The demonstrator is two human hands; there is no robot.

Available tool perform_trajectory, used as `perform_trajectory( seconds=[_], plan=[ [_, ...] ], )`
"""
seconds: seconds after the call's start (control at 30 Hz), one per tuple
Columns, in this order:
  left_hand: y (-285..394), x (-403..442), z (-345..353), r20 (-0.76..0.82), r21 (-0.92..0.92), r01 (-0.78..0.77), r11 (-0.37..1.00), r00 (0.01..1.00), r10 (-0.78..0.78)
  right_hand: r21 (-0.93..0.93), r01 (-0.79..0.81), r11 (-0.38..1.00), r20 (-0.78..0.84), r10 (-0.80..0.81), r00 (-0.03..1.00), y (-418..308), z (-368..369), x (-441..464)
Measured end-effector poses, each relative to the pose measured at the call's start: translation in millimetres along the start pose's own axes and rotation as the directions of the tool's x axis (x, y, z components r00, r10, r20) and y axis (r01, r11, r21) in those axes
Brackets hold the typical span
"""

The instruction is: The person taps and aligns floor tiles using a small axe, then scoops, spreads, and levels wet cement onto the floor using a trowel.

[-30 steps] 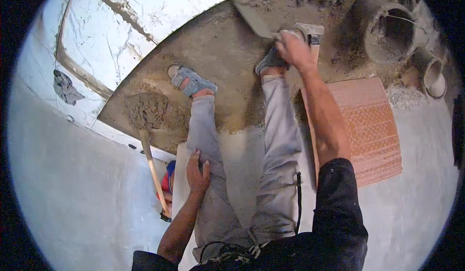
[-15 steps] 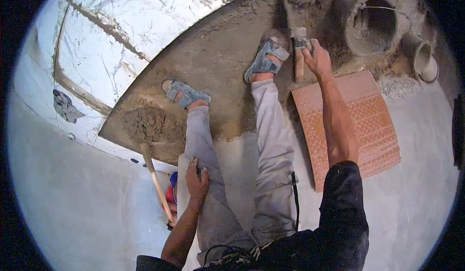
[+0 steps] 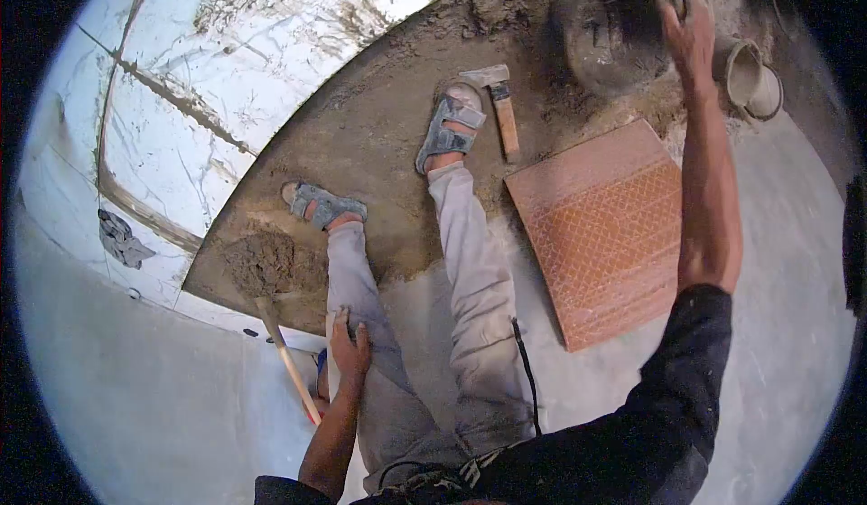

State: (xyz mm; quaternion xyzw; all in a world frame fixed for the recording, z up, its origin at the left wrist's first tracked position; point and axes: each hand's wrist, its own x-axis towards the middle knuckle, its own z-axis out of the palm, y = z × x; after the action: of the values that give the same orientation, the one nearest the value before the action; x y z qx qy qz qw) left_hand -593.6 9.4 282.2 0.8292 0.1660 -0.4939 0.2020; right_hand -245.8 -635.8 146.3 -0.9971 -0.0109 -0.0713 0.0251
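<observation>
My right hand (image 3: 691,35) reaches to the far right, fingers curled at the rim and wire handle of a mud-coated bucket (image 3: 607,49). The exact grip on it is partly hidden. A hammer (image 3: 506,116) with a wooden handle lies on the damp mortar bed (image 3: 379,135), beside my right sandal (image 3: 449,126). My left hand (image 3: 350,344) rests on my left trouser leg near the knee, fingers laid along the cloth and holding nothing.
A red patterned tile (image 3: 605,234) lies right of my legs. Beyond it stands a smaller bucket (image 3: 745,76). White marbled tiles (image 3: 172,135) border the mortar at left. A wooden-handled tool (image 3: 291,365) leans from a mortar heap (image 3: 266,261). A grey rag (image 3: 122,238) lies left.
My right hand has let go of the hammer and moved right to the bucket, which has tilted. The hammer now lies at a different angle. My left hand stays on my leg; the view has shifted.
</observation>
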Motion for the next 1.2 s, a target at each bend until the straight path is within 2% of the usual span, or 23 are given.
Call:
perform_trajectory(
  seconds=[0.07, 0.17, 0.2, 0.23, 0.3, 0.37, 0.43, 0.47, 0.53, 0.57, 0.6, 0.63, 0.7, 0.73, 0.8, 0.83, 0.87, 0.93, 1.0, 1.03, 1.07, 1.1, 1.2],
  plan=[
    [5, -1, -3, 0.011, 0.011, 0.046, 0.999, 0.999, -0.046, -0.048, -0.213, 0.976, 0.311, 0.217, 0.925, 29, 2, 11],
    [15, 3, -3, -0.066, 0.018, -0.063, 0.998, 0.996, 0.064, 0.035, -0.169, 0.985, 0.354, 0.146, 0.924, 39, -5, 0],
    [16, 3, -1, -0.065, 0.037, -0.066, 0.997, 0.996, 0.068, -0.006, -0.216, 0.976, 0.425, 0.198, 0.883, 32, -19, -6],
    [19, 3, -1, -0.063, 0.058, -0.068, 0.996, 0.995, 0.072, -0.006, -0.217, 0.976, 0.421, 0.199, 0.885, 29, -33, -11],
    [31, 4, -4, -0.058, 0.079, -0.06, 0.995, 0.996, 0.065, 0.158, -0.235, 0.959, 0.459, 0.139, 0.877, 28, -52, -24],
    [39, 2, -7, -0.057, 0.099, -0.049, 0.994, 0.997, 0.055, 0.066, -0.394, 0.917, 0.633, 0.267, 0.727, 29, -79, -38],
    [40, 3, -5, -0.049, 0.148, -0.035, 0.988, 0.998, 0.043, 0.109, -0.375, 0.92, 0.571, 0.251, 0.782, 41, -95, -72],
    [46, 7, -7, -0.072, 0.146, -0.034, 0.989, 0.996, 0.045, 0.099, -0.394, 0.914, 0.575, 0.27, 0.772, 53, -100, -87],
    [54, 4, -14, -0.019, 0.137, 0.009, 0.991, 1.0, -0.006, 0.09, -0.422, 0.902, 0.588, 0.294, 0.754, 64, -115, -103],
    [55, 1, -15, -0.011, 0.14, 0.011, 0.99, 1.0, -0.01, 0.08, -0.504, 0.86, 0.603, 0.361, 0.711, 67, -128, -105],
    [56, 0, -12, -0.031, 0.168, -0.021, 0.986, 0.999, 0.027, 0.066, -0.577, 0.814, 0.616, 0.422, 0.665, 73, -138, -106],
    [58, 3, -11, -0.057, 0.194, -0.059, 0.979, 0.996, 0.071, 0.063, -0.576, 0.815, 0.613, 0.424, 0.667, 87, -139, -115],
    [68, 7, -11, -0.057, 0.185, -0.041, 0.982, 0.997, 0.053, -0.058, -0.334, 0.941, 0.43, 0.325, 0.842, 122, -127, -135],
    [68, 3, -13, -0.043, 0.185, -0.009, 0.983, 0.999, 0.017, -0.049, -0.332, 0.942, 0.431, 0.319, 0.844, 127, -122, -132],
    [65, -1, -10, -0.054, 0.19, -0.007, 0.982, 0.998, 0.018, -0.218, -0.444, 0.869, 0.515, 0.489, 0.704, 133, -111, -130],
    [65, 1, -10, -0.062, 0.191, -0.019, 0.981, 0.998, 0.032, -0.215, -0.448, 0.868, 0.516, 0.49, 0.702, 129, -110, -127],
    [67, 0, -12, -0.059, 0.194, -0.02, 0.981, 0.998, 0.032, -0.212, -0.428, 0.879, 0.47, 0.475, 0.744, 114, -111, -120],
    [75, 2, -10, -0.014, 0.196, 0.025, 0.98, 1.0, -0.023, -0.216, -0.401, 0.89, 0.417, 0.455, 0.787, 83, -105, -110],
    [70, 7, 0, -0.018, 0.183, -0.004, 0.983, 1.0, 0.007, 0.055, -0.386, 0.921, 0.495, 0.311, 0.811, 39, -86, -108],
    [66, 5, 4, -0.021, 0.182, -0.022, 0.983, 0.999, 0.026, 0.016, -0.472, 0.881, 0.646, 0.351, 0.678, 5, -83, -100],
    [66, 3, 6, -0.016, 0.18, -0.018, 0.984, 1.0, 0.021, 0.03, -0.432, 0.901, 0.709, 0.285, 0.645, -17, -62, -107],
    [69, 5, 6, 0.003, 0.175, -0.008, 0.984, 1.0, 0.008, 0.185, -0.455, 0.871, 0.71, 0.202, 0.675, -26, -27, -140],
    [67, 7, 8, 0.015, 0.19, 0.008, 0.982, 1.0, -0.01, 0.2, -0.514, 0.834, 0.848, 0.115, 0.517, -104, 8, -140]
  ],
)
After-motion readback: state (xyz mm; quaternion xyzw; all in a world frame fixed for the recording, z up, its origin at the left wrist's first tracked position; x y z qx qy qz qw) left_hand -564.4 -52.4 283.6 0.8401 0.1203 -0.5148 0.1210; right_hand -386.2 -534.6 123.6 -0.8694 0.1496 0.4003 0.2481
